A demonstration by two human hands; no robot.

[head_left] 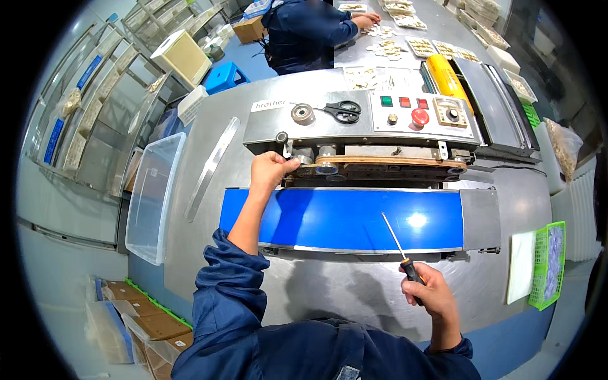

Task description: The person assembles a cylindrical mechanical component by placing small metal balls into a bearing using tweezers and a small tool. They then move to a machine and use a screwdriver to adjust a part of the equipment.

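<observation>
My right hand [428, 289] is wrapped round the black and orange handle of a screwdriver [410, 269], its thin shaft angled up over the blue conveyor belt [354, 221]. At the left end of the sealing machine [310, 131], my left hand [271, 171] pinches at the pulley end of the mechanism; what lies between the fingertips is hidden. Just to its right, a brown belt [392, 161] runs along the machine's front. On the machine's top lie a round metal roller [303, 114] and black-handled scissors [345, 112]. A control panel [423, 114] with buttons and a dial is at its right.
A long metal strip [214, 166] lies on the steel table [190, 253] at left, beside a clear plastic bin [155, 199]. At right stands a green basket [547, 266]. Across the table a co-worker [304, 31] handles small pale pieces [387, 49]. Wire shelves [95, 120] are far left.
</observation>
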